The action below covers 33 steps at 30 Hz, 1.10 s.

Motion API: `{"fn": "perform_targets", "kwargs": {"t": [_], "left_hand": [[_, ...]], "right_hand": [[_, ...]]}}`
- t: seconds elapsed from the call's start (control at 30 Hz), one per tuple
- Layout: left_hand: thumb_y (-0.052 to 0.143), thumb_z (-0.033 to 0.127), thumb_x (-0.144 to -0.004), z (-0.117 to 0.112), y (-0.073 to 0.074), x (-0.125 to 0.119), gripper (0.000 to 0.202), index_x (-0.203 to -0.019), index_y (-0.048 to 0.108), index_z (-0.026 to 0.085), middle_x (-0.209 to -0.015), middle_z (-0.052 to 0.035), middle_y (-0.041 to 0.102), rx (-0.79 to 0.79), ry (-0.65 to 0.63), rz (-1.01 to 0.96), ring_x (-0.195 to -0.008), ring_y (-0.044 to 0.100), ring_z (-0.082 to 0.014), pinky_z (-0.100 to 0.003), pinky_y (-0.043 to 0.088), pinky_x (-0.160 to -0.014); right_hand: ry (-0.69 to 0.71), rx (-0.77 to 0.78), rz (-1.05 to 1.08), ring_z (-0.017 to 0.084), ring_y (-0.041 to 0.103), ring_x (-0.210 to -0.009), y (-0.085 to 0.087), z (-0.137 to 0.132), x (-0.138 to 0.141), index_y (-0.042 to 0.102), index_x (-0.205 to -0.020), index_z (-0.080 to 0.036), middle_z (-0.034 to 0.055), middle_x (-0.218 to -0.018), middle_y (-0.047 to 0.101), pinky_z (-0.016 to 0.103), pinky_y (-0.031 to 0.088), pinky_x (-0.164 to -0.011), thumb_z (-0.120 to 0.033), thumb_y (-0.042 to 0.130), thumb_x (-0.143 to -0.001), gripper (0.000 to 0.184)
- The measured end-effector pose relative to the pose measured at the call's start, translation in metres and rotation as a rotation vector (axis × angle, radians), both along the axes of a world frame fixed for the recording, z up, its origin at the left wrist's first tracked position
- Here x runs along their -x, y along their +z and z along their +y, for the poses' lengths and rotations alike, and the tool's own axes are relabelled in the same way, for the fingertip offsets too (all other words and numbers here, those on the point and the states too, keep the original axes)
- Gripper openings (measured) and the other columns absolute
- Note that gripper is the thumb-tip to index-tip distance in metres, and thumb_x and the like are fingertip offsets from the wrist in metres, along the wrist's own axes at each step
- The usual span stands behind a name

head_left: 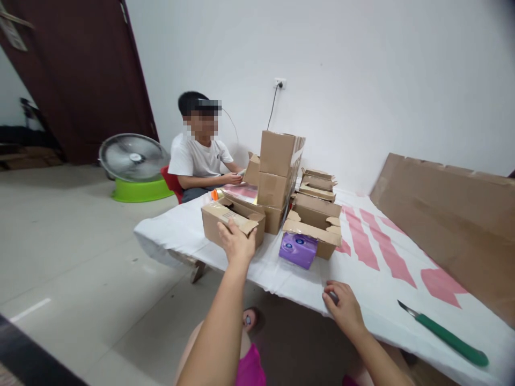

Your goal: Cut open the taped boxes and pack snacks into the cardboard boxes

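My left hand (237, 242) grips the near side of an open cardboard box (213, 225), its fingers over the top flap and its thumb at the right end. At the table's front edge, my right hand (343, 306) is curled, with a small dark thing, too unclear to name, between thumb and fingers. Between my hands stands another open cardboard box (328, 236); a purple packet (298, 250) with eye-like prints leans at its front. To the right of my right hand lies a green-handled knife (448, 336), blade pointing left.
Stacked cardboard boxes (276, 153) rise mid-table, with another open box (317, 185) behind. A large cardboard sheet (454, 225) leans at right. A white cloth with pink patches (364, 238) covers the table. A person (199, 161) sits across, handling something; a fan (134, 158) stands behind.
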State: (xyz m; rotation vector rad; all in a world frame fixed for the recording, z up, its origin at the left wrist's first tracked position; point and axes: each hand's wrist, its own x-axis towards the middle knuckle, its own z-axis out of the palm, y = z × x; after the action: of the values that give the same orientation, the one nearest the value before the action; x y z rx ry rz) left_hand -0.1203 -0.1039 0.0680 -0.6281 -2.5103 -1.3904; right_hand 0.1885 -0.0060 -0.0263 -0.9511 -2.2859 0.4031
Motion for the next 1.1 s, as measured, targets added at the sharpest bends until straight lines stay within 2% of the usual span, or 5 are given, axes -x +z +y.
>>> {"fn": "perform_targets", "kwargs": {"t": [0.27, 0.53, 0.67, 0.87, 1.1], "left_hand": [[0.057, 0.037, -0.084, -0.008, 0.003, -0.010, 0.049, -0.122, 0.052, 0.007, -0.139, -0.0228, 0.040, 0.096, 0.008, 0.249, -0.123, 0.041, -0.0397, -0.054, 0.040, -0.100], [0.048, 0.040, -0.088, -0.008, 0.001, -0.001, 0.038, -0.113, 0.059, 0.014, -0.133, -0.0180, 0.046, -0.103, 0.007, 0.216, -0.121, 0.043, -0.0352, -0.052, 0.037, -0.102], [0.039, 0.028, -0.091, -0.008, 0.002, 0.004, 0.029, -0.105, 0.062, 0.015, -0.129, -0.0163, 0.050, -0.195, -0.002, 0.194, -0.122, 0.043, -0.0318, -0.048, 0.034, -0.105], [0.040, 0.019, -0.086, -0.011, -0.001, 0.018, 0.022, -0.093, 0.061, 0.018, -0.118, -0.0110, 0.058, -0.309, -0.058, 0.169, -0.120, 0.048, -0.0258, -0.042, 0.033, -0.106], [0.044, 0.018, -0.085, -0.013, -0.012, 0.040, 0.018, -0.099, 0.055, 0.018, -0.103, -0.0086, 0.058, -0.519, 0.009, 0.034, -0.098, 0.056, -0.0208, -0.035, 0.044, -0.093]], "right_hand": [[0.029, 0.050, 0.086, 0.027, 0.062, -0.099, 0.005, 0.002, 0.005, 0.066, -0.093, -0.020, 0.0108, -0.102, 0.068, 0.044, 0.049, -0.088, -0.039, 0.054, -0.081, 0.026], [0.345, -0.193, 0.116, 0.029, 0.050, -0.121, 0.117, -0.001, 0.107, 0.052, -0.123, -0.020, 0.0126, -0.126, 0.056, 0.048, 0.040, -0.104, -0.047, 0.059, -0.082, 0.050], [0.331, -0.130, 0.045, 0.032, 0.038, -0.133, 0.146, 0.018, 0.179, 0.039, -0.137, -0.013, 0.0173, -0.142, 0.043, 0.049, 0.030, -0.111, -0.057, 0.067, -0.072, 0.083], [0.426, -0.105, -0.084, 0.033, 0.034, -0.137, 0.152, 0.024, 0.250, 0.031, -0.144, -0.014, 0.0170, -0.147, 0.037, 0.049, 0.030, -0.111, -0.070, 0.059, -0.073, 0.094], [0.551, -0.175, -0.316, 0.036, 0.035, -0.133, 0.136, 0.000, 0.259, 0.055, -0.129, -0.022, 0.0121, -0.139, 0.049, 0.057, 0.024, -0.108, -0.054, 0.077, -0.065, 0.076]]}}
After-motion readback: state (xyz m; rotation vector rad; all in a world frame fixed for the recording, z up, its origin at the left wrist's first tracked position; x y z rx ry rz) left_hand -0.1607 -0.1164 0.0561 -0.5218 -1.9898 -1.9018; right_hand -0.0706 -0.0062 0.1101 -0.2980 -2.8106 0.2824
